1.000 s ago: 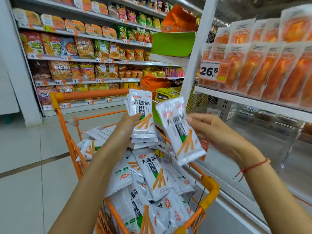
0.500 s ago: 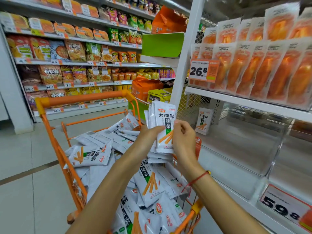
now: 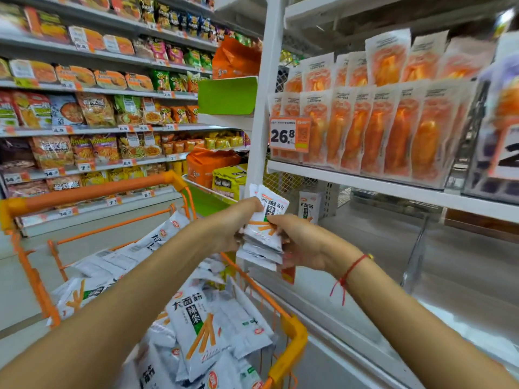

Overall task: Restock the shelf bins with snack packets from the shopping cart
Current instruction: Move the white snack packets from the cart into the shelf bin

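Both hands clamp one stack of snack packets (image 3: 265, 231): left hand (image 3: 237, 220) grips its left edge, right hand (image 3: 306, 242) pinches the right side (red string on wrist). Stack is above the shopping cart (image 3: 292, 329), beside the shelf bin (image 3: 415, 248); one packet (image 3: 308, 206) stands inside.

The right hand (image 3: 306, 245) now holds the stack of snack packets (image 3: 265, 228) together with the left hand (image 3: 238, 223), and both are nearer the shelf bin (image 3: 421, 248).
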### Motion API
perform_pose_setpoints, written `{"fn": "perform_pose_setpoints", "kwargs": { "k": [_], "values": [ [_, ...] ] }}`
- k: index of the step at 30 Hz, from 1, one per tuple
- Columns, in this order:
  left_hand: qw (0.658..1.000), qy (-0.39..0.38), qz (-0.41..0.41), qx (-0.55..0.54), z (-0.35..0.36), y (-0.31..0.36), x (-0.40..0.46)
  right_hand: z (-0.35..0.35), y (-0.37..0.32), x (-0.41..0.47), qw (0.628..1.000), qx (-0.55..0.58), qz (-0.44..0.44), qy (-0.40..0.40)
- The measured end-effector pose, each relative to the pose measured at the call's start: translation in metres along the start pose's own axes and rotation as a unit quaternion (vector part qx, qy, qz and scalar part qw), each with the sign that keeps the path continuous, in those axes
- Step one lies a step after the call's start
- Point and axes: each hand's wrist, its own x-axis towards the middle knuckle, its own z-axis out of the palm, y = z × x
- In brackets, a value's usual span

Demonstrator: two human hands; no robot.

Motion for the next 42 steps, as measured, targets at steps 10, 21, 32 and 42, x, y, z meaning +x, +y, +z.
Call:
{"fn": "perform_pose_setpoints", "kwargs": {
  "k": [10,21,32,42],
  "values": [
    [0.991,-0.085,-0.044,0.092,0.057,0.032,0.086,-0.085,0.001,0.052,0.988,0.052,0.099,0.105],
    [0.993,-0.062,0.022,0.101,0.078,0.005,0.225,-0.108,0.040,0.211,0.952,-0.059,-0.002,0.300],
    [0.800,0.127,0.137,0.570,0.092,-0.008,0.262,-0.131,0.082,0.232,0.920,-0.168,-0.079,0.345],
    [0.919,-0.009,0.071,0.388,0.091,-0.016,0.257,-0.121,0.078,0.232,0.896,-0.257,-0.015,0.363]
  ]
}}
